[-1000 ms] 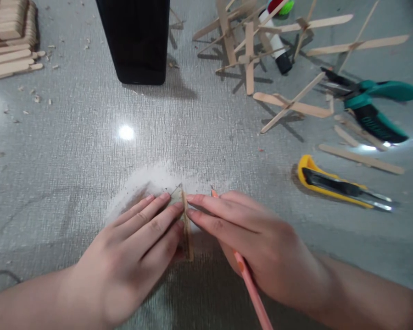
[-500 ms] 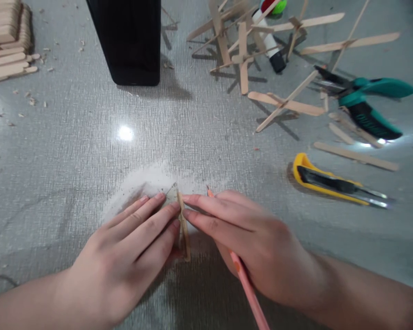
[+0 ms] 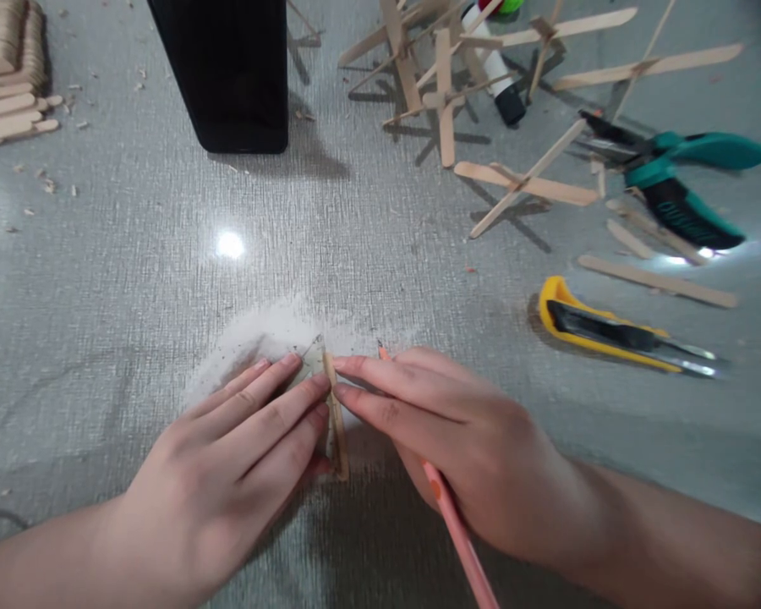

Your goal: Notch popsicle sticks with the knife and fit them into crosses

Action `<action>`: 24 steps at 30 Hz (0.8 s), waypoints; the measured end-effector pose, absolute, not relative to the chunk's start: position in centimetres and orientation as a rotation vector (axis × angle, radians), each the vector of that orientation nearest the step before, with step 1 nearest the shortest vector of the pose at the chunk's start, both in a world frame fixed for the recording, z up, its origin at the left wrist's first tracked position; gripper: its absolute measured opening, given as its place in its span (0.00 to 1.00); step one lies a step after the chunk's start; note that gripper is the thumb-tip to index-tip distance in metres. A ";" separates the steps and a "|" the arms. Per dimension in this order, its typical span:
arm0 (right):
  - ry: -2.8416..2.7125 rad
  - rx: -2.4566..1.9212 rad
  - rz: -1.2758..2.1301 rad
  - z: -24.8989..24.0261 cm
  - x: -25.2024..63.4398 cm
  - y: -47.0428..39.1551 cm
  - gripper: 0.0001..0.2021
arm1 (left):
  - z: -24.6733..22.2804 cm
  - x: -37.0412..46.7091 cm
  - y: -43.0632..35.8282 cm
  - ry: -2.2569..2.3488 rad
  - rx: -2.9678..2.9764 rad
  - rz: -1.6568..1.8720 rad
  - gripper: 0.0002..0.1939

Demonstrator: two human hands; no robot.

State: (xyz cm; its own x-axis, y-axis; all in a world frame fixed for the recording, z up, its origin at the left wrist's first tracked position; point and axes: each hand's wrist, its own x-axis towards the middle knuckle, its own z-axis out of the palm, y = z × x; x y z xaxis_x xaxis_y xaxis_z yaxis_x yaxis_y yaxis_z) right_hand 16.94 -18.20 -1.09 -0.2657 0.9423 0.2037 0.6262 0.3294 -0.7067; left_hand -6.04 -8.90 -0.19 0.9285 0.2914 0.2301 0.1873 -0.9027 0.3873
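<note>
A short wooden craft stick lies lengthwise between my hands. My left hand rests flat with its fingers stretched out, pressing down a clear plastic ruler or set square along the stick's left side; most of that clear piece is covered by my fingers. My right hand grips a pink pencil, which runs under the palm with its tip pointing away from me. Two fingertips of this hand touch the stick's right edge near its far end.
Whitish powder spreads beyond my fingers. A yellow utility knife, green-handled pliers, crossed craft sticks and a glue stick lie to the right. A black upright object stands ahead; stacked sticks sit far left.
The view has shifted slightly, so the surrounding things sit a little further up and left. Both hands, the stick and the pencil keep nearly the same positions.
</note>
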 end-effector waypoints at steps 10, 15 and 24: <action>-2.036 -1.384 0.612 -0.8 17.0 -18.0 0.15 | -0.1 -6.1 -8.9 0.347 2.698 0.422 0.16; -2.030 -1.392 0.613 -0.8 16.9 -18.1 0.15 | 0.0 -6.0 -8.9 0.340 2.691 0.387 0.16; -2.039 -1.385 0.638 -0.8 16.9 -18.0 0.15 | -0.1 -6.3 -8.9 0.340 2.662 0.375 0.19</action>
